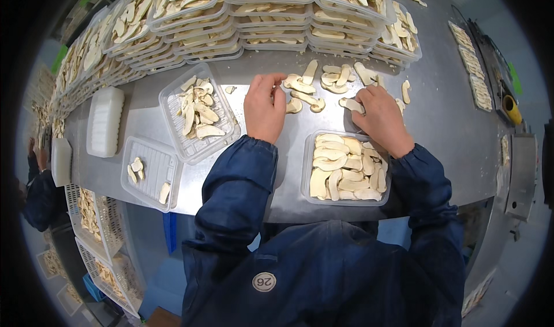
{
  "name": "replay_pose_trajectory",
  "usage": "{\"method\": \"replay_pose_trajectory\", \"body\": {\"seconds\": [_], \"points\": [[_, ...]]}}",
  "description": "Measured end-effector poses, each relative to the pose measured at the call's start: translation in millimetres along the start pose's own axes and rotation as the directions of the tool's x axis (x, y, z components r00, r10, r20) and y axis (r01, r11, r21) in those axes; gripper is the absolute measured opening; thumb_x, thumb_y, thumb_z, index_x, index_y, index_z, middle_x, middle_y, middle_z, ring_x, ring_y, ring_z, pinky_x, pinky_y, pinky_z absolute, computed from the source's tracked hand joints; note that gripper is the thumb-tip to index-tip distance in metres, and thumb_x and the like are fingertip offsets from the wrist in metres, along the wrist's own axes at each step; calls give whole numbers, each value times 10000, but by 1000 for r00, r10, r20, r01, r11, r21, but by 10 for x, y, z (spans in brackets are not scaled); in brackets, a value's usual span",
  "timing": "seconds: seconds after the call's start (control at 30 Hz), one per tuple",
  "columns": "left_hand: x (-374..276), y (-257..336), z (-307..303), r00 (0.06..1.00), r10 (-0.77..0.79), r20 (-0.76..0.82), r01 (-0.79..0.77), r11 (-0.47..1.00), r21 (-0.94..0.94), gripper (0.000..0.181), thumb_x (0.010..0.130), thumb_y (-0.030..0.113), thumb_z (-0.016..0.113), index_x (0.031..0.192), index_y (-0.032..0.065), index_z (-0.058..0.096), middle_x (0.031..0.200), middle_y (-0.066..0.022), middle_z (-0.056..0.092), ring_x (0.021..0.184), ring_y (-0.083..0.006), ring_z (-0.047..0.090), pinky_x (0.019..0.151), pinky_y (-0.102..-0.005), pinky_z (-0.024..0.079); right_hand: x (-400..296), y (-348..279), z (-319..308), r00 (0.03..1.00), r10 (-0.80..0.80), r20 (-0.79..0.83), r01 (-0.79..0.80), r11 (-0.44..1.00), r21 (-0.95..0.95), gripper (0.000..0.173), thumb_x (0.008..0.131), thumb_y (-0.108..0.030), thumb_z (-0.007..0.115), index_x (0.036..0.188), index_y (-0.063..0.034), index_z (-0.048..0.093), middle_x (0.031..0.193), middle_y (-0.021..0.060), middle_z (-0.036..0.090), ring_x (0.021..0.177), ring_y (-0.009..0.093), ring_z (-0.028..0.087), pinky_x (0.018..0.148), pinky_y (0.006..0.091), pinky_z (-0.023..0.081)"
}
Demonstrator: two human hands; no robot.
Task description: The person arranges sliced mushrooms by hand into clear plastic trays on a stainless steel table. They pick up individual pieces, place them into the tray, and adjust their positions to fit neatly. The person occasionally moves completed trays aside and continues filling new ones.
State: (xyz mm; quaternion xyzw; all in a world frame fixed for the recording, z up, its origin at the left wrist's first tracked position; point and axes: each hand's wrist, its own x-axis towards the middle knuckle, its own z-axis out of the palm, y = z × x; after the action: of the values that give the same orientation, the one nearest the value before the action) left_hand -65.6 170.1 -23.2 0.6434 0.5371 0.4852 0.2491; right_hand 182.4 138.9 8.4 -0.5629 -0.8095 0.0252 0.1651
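My left hand [263, 108] is over the steel table, thumb and forefinger apart, holding nothing that I can see. Its fingertips are beside loose dried mushroom slices [299, 84]. My right hand [383, 115] pinches a pale mushroom slice [351, 105] between thumb and fingers, though part of the grip is hidden. More slices, such as a stemmed one [309, 100], lie between the hands. Just below my right hand stands a clear plastic tray [306, 167], filled with flat, closely laid mushroom slices [346, 171].
Stacked trays of slices [272, 20] wall off the table's far side. To the left are a tray with loose pieces [173, 110], a smaller tray [149, 154] holding a few, and nested white trays [105, 121]. Another person's sleeve [39, 201] shows at far left.
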Motion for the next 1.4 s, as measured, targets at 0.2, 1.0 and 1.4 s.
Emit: {"method": "replay_pose_trajectory", "body": {"seconds": [0.2, 1.0, 1.4], "points": [[-14, 31, -13, 1000, 29, -1, -29, 998, -51, 229, 860, -15, 535, 1041, 18, 670, 897, -117, 605, 755, -233, 631, 691, -316, 507, -64, -164, -191, 992, 123, 36, -128, 977, 171, 203, 779, -126, 669, 904, 23, 610, 858, 117, 653, 778, 265, 625, 691, 377, 498], [-750, 746, -135, 876, -193, 441, 343, 894, -289, 196, 909, 143, 578, 863, -41, 627, 644, -120, 594, 586, -117, 532, 563, -289, 434, -520, -625, -514, 991, -122, 48, 98, 932, 348, 283, 770, -136, 743, 981, -25, 591, 864, 133, 621, 775, 333, 621, 659, 389, 503], [-1117, 565, -340, 906, -349, 241, 392, 905, -164, 279, 991, 219, 523, 976, 1, 696, 683, -8, 585, 609, -62, 477, 553, -229, 371, -781, -755, -306, 960, -275, 42, 247, 912, 328, 304, 712, -68, 735, 977, 4, 604, 883, 121, 541, 842, 304, 570, 738, 378, 491]]}}
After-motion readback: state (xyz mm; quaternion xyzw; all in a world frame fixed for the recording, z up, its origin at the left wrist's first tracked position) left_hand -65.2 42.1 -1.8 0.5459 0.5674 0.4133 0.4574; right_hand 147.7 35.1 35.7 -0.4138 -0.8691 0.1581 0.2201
